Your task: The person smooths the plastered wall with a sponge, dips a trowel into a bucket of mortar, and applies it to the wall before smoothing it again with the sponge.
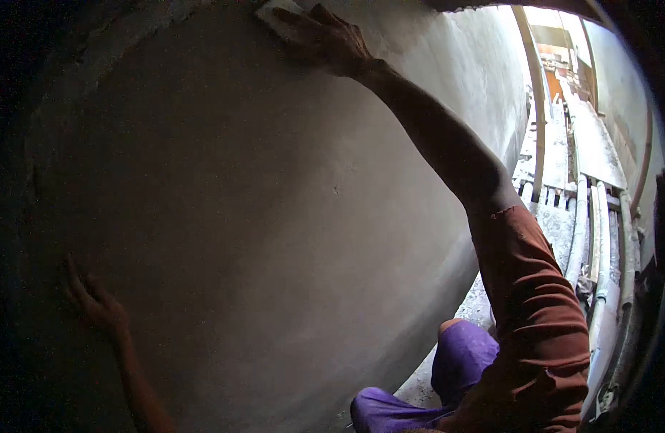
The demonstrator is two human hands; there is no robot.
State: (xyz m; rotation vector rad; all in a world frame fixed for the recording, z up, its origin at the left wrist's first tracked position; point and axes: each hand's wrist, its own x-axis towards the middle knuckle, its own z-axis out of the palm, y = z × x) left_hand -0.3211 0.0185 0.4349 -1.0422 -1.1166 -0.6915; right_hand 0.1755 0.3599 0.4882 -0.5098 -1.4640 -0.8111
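Note:
My right hand (pixel 325 42) is raised at the top of the view, closed on a pale flat block (pixel 280 16) that lies against the grey plastered wall (pixel 275 187). The block's far side is hidden by my fingers. At the lower left, in dim light, my left hand (pixel 98 303) rests on or close to the same wall, fingers apart and holding nothing. A small pit mark (pixel 336 190) shows in the wall's surface between the two hands.
On the right, a narrow walkway of pale boards (pixel 596 144) and long poles (pixel 600 252) runs away into bright light. An upright wooden pole (pixel 539 108) stands beside the wall. My bent knees in purple cloth (pixel 462 357) are at the bottom.

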